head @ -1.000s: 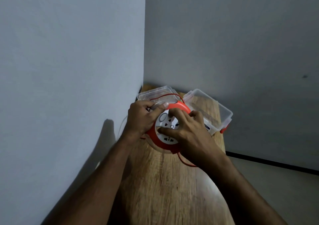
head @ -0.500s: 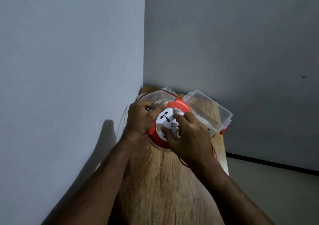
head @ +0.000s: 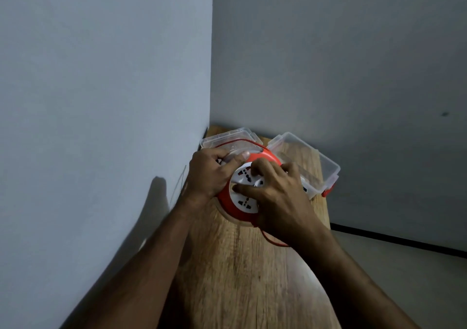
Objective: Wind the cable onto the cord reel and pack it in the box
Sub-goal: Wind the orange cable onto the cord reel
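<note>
Both hands, left hand (head: 209, 174) and right hand (head: 278, 197), grip the cord reel (head: 242, 199), sockets facing up.

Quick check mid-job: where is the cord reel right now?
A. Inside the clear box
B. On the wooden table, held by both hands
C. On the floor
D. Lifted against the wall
B: the cord reel sits on the wooden table with the left hand and right hand on it, in front of the clear box.
</note>
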